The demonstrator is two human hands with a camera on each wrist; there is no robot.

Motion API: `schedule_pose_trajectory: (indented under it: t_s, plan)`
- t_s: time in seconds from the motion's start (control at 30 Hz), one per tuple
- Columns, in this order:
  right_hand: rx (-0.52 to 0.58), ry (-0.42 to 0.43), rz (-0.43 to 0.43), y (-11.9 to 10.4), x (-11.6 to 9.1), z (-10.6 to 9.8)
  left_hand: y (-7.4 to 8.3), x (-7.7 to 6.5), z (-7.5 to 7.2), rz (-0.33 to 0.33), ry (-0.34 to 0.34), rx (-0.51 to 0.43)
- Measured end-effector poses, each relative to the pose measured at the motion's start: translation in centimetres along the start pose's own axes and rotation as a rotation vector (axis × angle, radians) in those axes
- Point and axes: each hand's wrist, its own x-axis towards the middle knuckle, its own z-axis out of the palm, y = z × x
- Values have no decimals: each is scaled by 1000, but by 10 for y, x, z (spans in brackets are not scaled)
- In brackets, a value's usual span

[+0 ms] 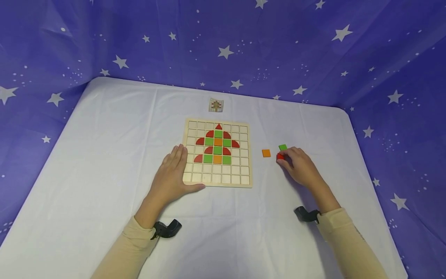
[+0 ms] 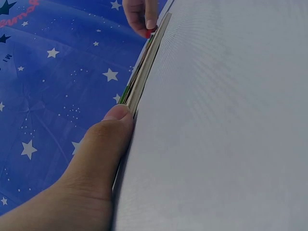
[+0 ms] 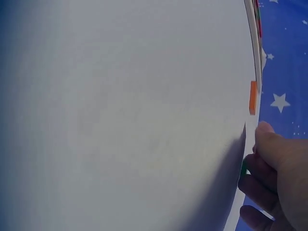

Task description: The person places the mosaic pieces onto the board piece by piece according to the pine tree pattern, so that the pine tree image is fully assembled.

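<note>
A square wooden grid board (image 1: pixel 240 179) lies on the table, with red, green and orange pieces set in its cells in a tree-like pattern. My left hand (image 1: pixel 168 176) rests along its left edge, fingers straight, while the thumb (image 2: pixel 103 139) touches the near edge. To the right of the board, my right hand (image 1: pixel 301 166) pinches a red piece (image 1: pixel 280 157) between thumb and fingers; its full outline is hidden. Just beyond those fingers lies a green square tile (image 1: pixel 282 147). An orange square tile (image 1: pixel 266 153) sits between the board and the right hand.
A small picture card (image 1: pixel 216 105) showing a similar pattern lies behind the board. White cloth (image 1: pixel 122 116) covers the table, and a blue star-printed curtain (image 1: pixel 195 46) surrounds its far side and sides. Dark wrist devices (image 1: pixel 168 228) are strapped on both forearms.
</note>
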Motion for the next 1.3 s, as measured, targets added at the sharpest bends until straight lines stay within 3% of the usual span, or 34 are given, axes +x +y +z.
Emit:
schedule_pose_trajectory:
  t_s: [0.33,0.8,1.3]
  plan:
    - [81,-5,-50,-29,14,8,-1,0,0,5,-1,0]
    - [35,-104,-210,-91,29,27,-1,0,1,8,0,5]
    - [-34,-59,-298,-111,34,36,-1,1,0,9,5,6]
